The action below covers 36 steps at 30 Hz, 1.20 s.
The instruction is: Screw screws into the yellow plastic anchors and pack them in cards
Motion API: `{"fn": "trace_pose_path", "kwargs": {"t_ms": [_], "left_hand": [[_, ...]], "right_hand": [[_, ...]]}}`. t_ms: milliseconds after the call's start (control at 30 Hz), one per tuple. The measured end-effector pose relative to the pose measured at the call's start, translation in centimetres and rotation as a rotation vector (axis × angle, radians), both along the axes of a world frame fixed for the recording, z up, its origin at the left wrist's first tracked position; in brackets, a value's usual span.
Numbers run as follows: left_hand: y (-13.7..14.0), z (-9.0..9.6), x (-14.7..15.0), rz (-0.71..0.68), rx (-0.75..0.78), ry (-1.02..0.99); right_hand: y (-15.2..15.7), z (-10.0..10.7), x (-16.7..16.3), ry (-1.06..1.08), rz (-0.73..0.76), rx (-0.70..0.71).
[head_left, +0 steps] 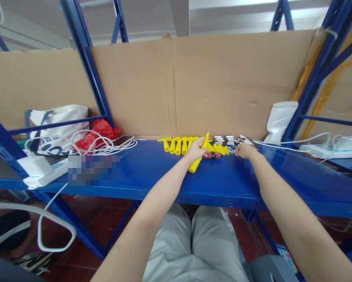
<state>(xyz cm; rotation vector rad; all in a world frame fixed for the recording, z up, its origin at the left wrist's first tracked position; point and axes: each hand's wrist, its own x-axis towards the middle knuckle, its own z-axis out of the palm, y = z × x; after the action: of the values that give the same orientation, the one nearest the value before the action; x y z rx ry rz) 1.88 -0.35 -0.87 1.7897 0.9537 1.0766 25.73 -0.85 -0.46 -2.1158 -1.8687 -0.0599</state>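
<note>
My left hand [195, 149] is wrapped round a yellow plastic tube-like piece [195, 165], held tilted with its wide end toward me and its narrow tip up. Just left of it stands a row of several like yellow pieces [178, 147]. A dark red and black tool handle [212, 155] lies beside the held piece. Smaller yellow parts [222, 149] lie between my hands, with dark-and-white strips [224, 140] behind them. At the right, my right hand [244, 150] has its fingers pinched low over small silvery bits [232, 149]; what they hold is hidden. Metal pieces [246, 139] lie behind it.
A blue shelf tabletop [152, 172] ends in a raised front edge. Cardboard [217, 82] closes off the back. White cables [105, 147], a red plastic bag [101, 131] and a power strip [46, 176] lie left. A white pouch [280, 121] stands by the right post.
</note>
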Motion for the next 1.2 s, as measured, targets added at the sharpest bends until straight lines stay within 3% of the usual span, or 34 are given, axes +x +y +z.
{"fn": "trace_pose_path", "kwargs": {"t_ms": [100, 833, 1000, 1200], "left_hand": [[0.0, -0.1, 0.0, -0.03, -0.022, 0.005], [-0.4, 0.0, -0.2, -0.077, -0.029, 0.032], [-0.2, -0.2, -0.1, -0.088, -0.05, -0.03], [-0.7, 0.2, 0.4, -0.152, -0.074, -0.13]], "right_hand": [[-0.6, 0.6, -1.0, -0.102, -0.049, -0.116], [-1.6, 1.1, -2.7, -0.154, 0.005, -0.092], [-1.1, 1.1, -3.0, 0.05, 0.054, 0.098], [-0.5, 1.2, -4.9, 0.641, 0.323, 0.345]]}}
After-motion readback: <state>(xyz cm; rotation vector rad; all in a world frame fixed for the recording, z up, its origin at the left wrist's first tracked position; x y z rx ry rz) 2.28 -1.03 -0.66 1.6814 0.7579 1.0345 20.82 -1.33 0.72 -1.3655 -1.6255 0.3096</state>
